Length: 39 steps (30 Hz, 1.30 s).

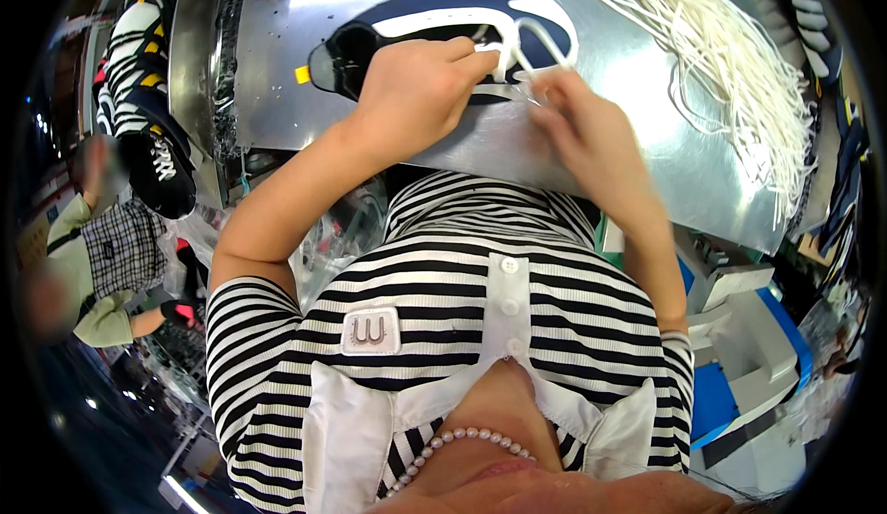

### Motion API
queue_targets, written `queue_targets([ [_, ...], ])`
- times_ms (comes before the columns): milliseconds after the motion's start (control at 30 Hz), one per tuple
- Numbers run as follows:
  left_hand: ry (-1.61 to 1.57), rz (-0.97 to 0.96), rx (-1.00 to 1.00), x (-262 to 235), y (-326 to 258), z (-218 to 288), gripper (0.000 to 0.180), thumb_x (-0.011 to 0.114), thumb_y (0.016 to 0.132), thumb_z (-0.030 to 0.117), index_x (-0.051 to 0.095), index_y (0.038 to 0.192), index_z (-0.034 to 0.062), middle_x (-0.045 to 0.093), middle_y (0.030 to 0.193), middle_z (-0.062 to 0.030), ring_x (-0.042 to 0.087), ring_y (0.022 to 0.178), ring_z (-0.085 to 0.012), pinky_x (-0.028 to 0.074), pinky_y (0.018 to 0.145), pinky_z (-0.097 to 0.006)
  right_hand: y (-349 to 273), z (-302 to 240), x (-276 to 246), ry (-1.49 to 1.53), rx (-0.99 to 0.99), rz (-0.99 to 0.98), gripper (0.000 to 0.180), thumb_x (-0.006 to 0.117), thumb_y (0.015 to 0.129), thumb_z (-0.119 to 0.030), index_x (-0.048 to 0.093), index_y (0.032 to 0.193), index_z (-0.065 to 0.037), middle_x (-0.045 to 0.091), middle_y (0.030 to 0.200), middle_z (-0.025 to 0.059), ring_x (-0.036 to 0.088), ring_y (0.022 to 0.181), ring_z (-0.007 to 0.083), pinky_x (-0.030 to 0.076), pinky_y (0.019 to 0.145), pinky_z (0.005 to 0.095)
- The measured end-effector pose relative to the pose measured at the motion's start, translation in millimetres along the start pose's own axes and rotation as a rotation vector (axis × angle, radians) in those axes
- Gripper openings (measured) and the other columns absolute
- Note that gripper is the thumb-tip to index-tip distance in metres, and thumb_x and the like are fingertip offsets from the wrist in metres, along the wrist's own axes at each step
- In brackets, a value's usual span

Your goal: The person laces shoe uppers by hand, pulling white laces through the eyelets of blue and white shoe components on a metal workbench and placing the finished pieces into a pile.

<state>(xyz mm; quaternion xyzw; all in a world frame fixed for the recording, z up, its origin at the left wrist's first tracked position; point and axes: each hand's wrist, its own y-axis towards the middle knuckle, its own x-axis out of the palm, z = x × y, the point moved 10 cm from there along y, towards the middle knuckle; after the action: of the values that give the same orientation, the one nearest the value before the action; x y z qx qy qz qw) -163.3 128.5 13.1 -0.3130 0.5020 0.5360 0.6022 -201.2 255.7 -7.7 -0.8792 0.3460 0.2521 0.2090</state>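
Observation:
A navy and white shoe upper [443,1] lies sideways on the metal tabletop, its dark heel end with a yellow tab to the left. My left hand [416,89] rests over its near side, fingers closed, with thumb and forefinger pinching at the white shoelace [545,38]. The lace rises from the shoe's opening and bends in a loop toward my right hand [587,126]. That hand, slightly smeared by motion, has its fingertips closed on the lace. A thin shiny bit shows by them, too small to make out. My palms hide part of the shoe's near edge.
A bundle of loose white laces [730,80] spreads over the right of the metal tabletop [268,98]. Several striped shoes [162,168] are stacked at the left edge. Open boxes [748,348] stand low at the right. Another person [92,246] is at the far left.

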Motion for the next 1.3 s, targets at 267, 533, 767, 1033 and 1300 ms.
queue_targets([
  [267,-0.072,0.08,0.085,-17.3,-8.5,4.4,0.032,0.066,0.083,0.022,0.066,0.11,0.0042,0.066,0.09,-0.0078,0.066,0.079,-0.0254,0.051,0.069,-0.035,47.9,58.3,-33.7,0.623,0.07,0.189,0.04,0.077,0.083,-0.018,0.053,0.112,-0.004,0.063,0.094,0.0036,0.057,0.085,0.0105,0.047,0.073,0.0219],
  [533,-1.09,-0.557,-0.798,48.8,-35.6,-62.9,0.044,0.067,0.092,0.041,0.068,0.12,0.0064,0.064,0.122,-0.0068,0.055,0.117,-0.0187,0.036,0.104,-0.03,47.5,33.2,-9.4,0.708,-0.082,0.304,0.049,0.079,0.081,-0.004,0.047,0.117,-0.004,0.06,0.098,0.0065,0.058,0.086,0.011,0.048,0.072,0.0234],
  [767,-1.123,-0.509,-0.786,72.2,-27.1,-65.5,0.025,0.073,0.087,0.031,0.073,0.096,0.0073,0.067,0.088,-0.0002,0.058,0.085,-0.0112,0.044,0.081,-0.026,50.8,41.0,-4.1,0.65,0.002,0.362,0.044,0.078,0.082,-0.007,0.05,0.115,-0.003,0.061,0.098,0.0083,0.059,0.085,0.0119,0.048,0.074,0.0242],
  [1033,-0.698,-0.01,-0.421,34.9,-9.0,-88.1,0.018,0.068,0.086,0.018,0.074,0.096,0.0045,0.073,0.086,-0.0106,0.069,0.078,-0.022,0.052,0.074,-0.032,46.3,62.1,6.1,0.799,0.245,0.315,0.037,0.074,0.087,-0.013,0.051,0.115,-0.006,0.066,0.095,0.0097,0.064,0.074,0.0125,0.052,0.063,0.025],
  [1300,-0.288,0.094,-0.158,-10.0,1.0,-67.0,0.012,0.063,0.085,0.011,0.07,0.087,0.0006,0.068,0.08,-0.013,0.064,0.077,-0.0315,0.05,0.073,-0.04,45.5,69.5,8.4,0.875,0.22,0.256,0.04,0.075,0.086,-0.014,0.05,0.115,-0.003,0.064,0.096,0.0116,0.063,0.079,0.0136,0.051,0.066,0.0241],
])
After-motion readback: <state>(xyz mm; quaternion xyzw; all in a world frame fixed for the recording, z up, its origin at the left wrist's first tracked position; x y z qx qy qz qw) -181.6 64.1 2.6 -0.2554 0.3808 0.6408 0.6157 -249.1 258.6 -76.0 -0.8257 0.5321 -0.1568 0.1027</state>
